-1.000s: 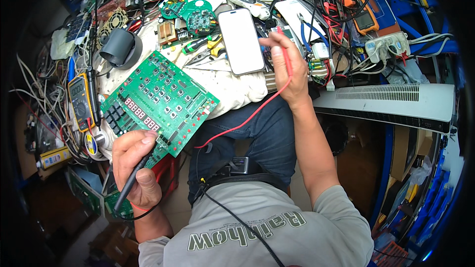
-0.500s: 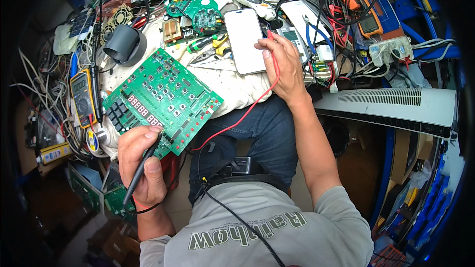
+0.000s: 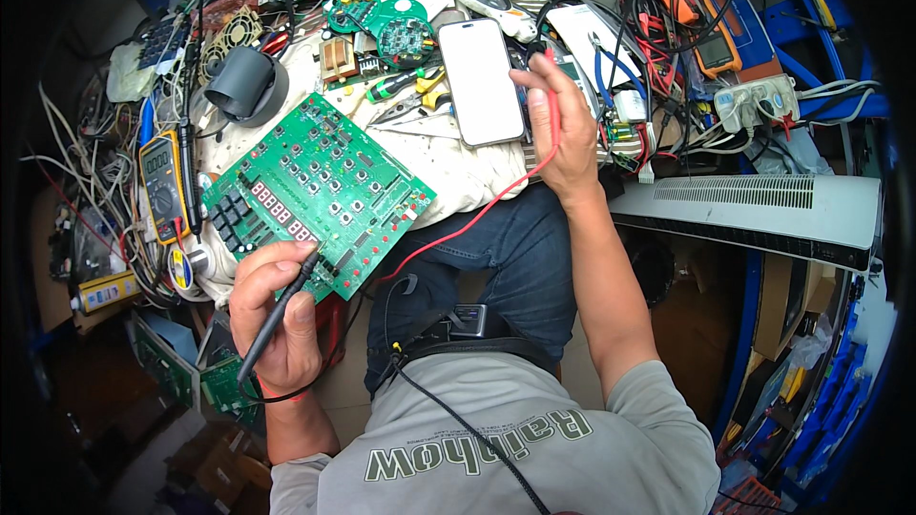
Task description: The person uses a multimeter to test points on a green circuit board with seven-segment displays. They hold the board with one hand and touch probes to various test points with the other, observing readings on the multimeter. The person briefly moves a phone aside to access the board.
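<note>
Left hand (image 3: 277, 310): fingers closed in a pen grip on a black probe (image 3: 270, 326), its tip reaching the lower part of a green circuit board (image 3: 358, 181); whether metal meets metal cannot be told. The board lies just ahead of this hand, extending to its right. Its row of number displays (image 3: 277, 210) sits just beyond the fingertips; fine white markings on the board are too small to read.

Right hand (image 3: 570, 148): raised, thumb and fingers around a red probe (image 3: 554, 119), other fingers loosely extended. A phone (image 3: 482, 81) lies just left of this hand, its screen bright white with no readable text.

Left of and beyond the left hand: yellow multimeter (image 3: 164, 189), figures on its screen, dial marks illegible. Behind both hands, the person's grey shirt (image 3: 534, 410) bears large outlined lettering, upside down, beside a smaller printed line.
</note>
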A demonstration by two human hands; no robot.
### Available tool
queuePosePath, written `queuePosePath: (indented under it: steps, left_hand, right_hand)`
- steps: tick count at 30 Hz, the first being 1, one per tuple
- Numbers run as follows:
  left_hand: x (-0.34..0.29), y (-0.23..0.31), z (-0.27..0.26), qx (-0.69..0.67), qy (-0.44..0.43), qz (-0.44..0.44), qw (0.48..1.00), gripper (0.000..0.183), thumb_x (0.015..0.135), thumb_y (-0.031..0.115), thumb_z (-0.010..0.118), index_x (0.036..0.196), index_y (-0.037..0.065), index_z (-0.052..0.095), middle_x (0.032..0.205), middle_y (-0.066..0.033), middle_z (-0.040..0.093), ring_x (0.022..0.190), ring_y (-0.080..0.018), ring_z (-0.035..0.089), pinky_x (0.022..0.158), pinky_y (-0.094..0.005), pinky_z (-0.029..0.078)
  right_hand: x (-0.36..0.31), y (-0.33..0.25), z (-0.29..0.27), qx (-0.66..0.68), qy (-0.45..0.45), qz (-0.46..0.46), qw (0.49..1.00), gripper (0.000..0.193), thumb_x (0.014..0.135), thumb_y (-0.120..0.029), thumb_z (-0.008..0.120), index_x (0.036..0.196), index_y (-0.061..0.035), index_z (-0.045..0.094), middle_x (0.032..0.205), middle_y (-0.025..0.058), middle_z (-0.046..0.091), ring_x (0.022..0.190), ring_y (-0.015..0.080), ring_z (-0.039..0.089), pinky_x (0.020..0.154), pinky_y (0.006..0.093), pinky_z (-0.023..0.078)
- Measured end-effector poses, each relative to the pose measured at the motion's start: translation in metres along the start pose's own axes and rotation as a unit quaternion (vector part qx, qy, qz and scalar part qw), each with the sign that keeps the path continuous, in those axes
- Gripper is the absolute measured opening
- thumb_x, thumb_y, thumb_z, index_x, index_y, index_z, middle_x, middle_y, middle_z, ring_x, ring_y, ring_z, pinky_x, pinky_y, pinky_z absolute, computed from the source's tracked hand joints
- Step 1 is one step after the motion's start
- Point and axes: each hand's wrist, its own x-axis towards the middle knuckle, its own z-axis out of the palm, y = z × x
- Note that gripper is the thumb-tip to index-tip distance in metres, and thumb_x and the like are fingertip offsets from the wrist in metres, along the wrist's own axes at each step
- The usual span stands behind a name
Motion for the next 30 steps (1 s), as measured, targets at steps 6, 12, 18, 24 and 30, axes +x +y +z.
queuePosePath:
  steps: [6, 12, 18, 24, 30]
  left_hand:
    - [0.001, -0.002, -0.006, -0.005, -0.005, -0.018, 1.0, 0.03, 0.104, 0.023, 0.065, 0.118, -0.002, 0.056, 0.112, -0.0228, 0.069, 0.103, -0.0285, 0.067, 0.095, -0.0396, 0.053]
    - [-0.001, -0.001, -0.004, -0.066, 0.059, -0.031, 0.996, 0.038, 0.105, 0.034, 0.063, 0.116, -0.002, 0.056, 0.108, -0.0236, 0.069, 0.101, -0.0288, 0.068, 0.093, -0.0402, 0.054]
    - [0.001, -0.001, -0.002, -0.044, 0.07, -0.025, 0.996, 0.04, 0.106, 0.037, 0.062, 0.117, -0.001, 0.056, 0.108, -0.0244, 0.069, 0.1, -0.0284, 0.068, 0.092, -0.0398, 0.054]
    - [0.005, 0.001, 0.001, -0.041, 0.057, -0.01, 0.997, 0.04, 0.105, 0.034, 0.064, 0.118, -0.003, 0.056, 0.109, -0.0252, 0.068, 0.099, -0.0286, 0.068, 0.092, -0.039, 0.054]
    - [0.014, 0.018, 0.025, -0.112, -0.019, -0.052, 0.992, 0.028, 0.102, 0.022, 0.067, 0.115, -0.003, 0.06, 0.11, -0.0205, 0.071, 0.098, -0.0281, 0.069, 0.09, -0.0394, 0.055]
  right_hand:
    - [0.017, -0.005, -0.033, 0.072, 0.113, 0.063, 0.989, 0.055, 0.115, -0.035, 0.036, 0.142, 0.0111, 0.049, 0.104, 0.0136, 0.078, 0.116, 0.0246, 0.067, 0.109, 0.039, 0.047]
    - [0.028, -0.004, -0.075, 0.594, 0.198, 0.135, 0.768, 0.074, 0.108, -0.066, 0.031, 0.138, -0.0042, 0.06, 0.079, 0.0028, 0.056, 0.079, 0.0205, 0.056, 0.081, 0.0385, 0.052]
    - [0.008, -0.026, -0.063, 0.527, 0.158, 0.161, 0.819, 0.058, 0.112, -0.047, 0.038, 0.126, 0.0037, 0.061, 0.084, 0.0051, 0.058, 0.081, 0.0207, 0.057, 0.074, 0.037, 0.05]
    - [-0.005, -0.043, -0.053, 0.392, 0.171, 0.135, 0.894, 0.034, 0.108, -0.017, 0.057, 0.13, 0.0086, 0.058, 0.092, 0.0087, 0.064, 0.078, 0.0162, 0.06, 0.073, 0.0303, 0.051]
    - [-0.023, -0.068, -0.063, 0.254, 0.124, 0.051, 0.958, 0.028, 0.103, -0.009, 0.059, 0.124, 0.0087, 0.064, 0.093, 0.0117, 0.067, 0.082, 0.0182, 0.063, 0.076, 0.0317, 0.053]
